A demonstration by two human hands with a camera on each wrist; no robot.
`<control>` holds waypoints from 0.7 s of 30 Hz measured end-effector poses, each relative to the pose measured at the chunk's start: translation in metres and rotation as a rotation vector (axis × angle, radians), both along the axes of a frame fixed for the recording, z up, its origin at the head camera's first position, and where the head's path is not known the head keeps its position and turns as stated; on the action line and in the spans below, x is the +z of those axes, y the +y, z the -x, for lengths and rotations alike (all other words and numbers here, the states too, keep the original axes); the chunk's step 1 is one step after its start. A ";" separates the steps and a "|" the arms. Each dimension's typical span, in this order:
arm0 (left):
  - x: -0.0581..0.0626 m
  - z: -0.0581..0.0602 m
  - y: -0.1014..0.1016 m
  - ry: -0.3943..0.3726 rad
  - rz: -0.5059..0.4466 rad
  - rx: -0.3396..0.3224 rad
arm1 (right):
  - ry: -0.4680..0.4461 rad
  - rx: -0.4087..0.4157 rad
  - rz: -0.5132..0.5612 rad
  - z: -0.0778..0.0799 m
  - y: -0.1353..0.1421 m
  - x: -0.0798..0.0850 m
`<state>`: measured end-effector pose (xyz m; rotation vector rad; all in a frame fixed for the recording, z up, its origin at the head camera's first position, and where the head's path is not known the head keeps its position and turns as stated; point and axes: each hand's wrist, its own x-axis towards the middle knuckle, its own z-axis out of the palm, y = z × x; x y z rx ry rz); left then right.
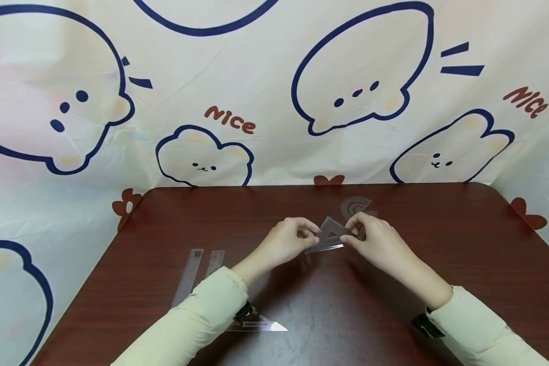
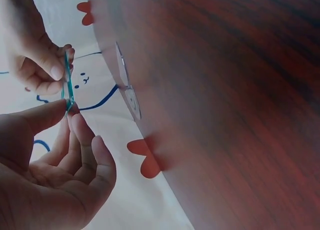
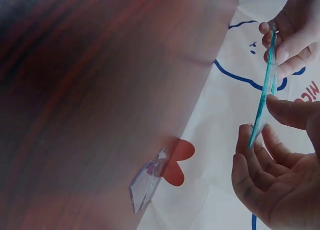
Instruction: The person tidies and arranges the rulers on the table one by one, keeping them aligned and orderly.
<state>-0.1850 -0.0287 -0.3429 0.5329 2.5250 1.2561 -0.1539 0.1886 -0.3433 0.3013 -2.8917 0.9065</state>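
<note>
A small clear set square (image 1: 328,224) with a triangular cut-out is held up above the brown table, between both hands. My left hand (image 1: 290,240) pinches its left corner between thumb and fingers. The right hand (image 1: 376,236) pinches the opposite corner. In the left wrist view the set square (image 2: 69,79) appears almost edge-on, with a greenish edge. From the right wrist, its thin green edge (image 3: 263,97) runs from one hand to the other, thumbs on one side and fingertips on the other.
Behind the right hand a clear protractor (image 1: 349,206) lies near the table's (image 1: 265,203) far edge. Two clear rulers, one longer (image 1: 189,274) and one shorter (image 1: 215,260), lie at the left. A larger clear set square (image 1: 258,325) is partly hidden under the left sleeve. A printed cloth (image 1: 274,101) hangs behind.
</note>
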 end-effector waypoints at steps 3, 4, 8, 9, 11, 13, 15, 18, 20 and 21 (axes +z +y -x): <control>0.000 -0.002 -0.002 -0.003 0.009 -0.015 | -0.006 0.008 0.002 -0.004 -0.001 0.000; 0.000 -0.003 -0.002 0.000 0.015 -0.021 | -0.007 0.011 0.002 -0.006 -0.002 -0.001; -0.001 -0.006 -0.006 0.007 0.029 -0.042 | -0.009 0.021 0.004 -0.010 -0.004 -0.003; -0.002 -0.006 -0.007 0.006 0.031 -0.045 | -0.008 0.023 0.003 -0.012 -0.004 -0.004; -0.003 -0.008 -0.009 0.001 0.034 -0.053 | -0.011 0.026 0.005 -0.014 -0.006 -0.005; -0.003 -0.010 -0.010 -0.009 0.038 -0.060 | -0.017 0.027 0.005 -0.017 -0.007 -0.005; -0.003 -0.011 -0.012 -0.016 0.039 -0.067 | -0.019 0.028 0.001 -0.019 -0.008 -0.006; -0.005 -0.014 -0.014 -0.030 0.045 -0.087 | -0.033 0.033 -0.015 -0.023 -0.010 -0.008; -0.006 -0.015 -0.016 -0.044 0.051 -0.103 | -0.043 0.040 -0.021 -0.026 -0.012 -0.009; -0.007 -0.016 -0.017 -0.053 0.055 -0.114 | -0.047 0.044 -0.024 -0.027 -0.013 -0.010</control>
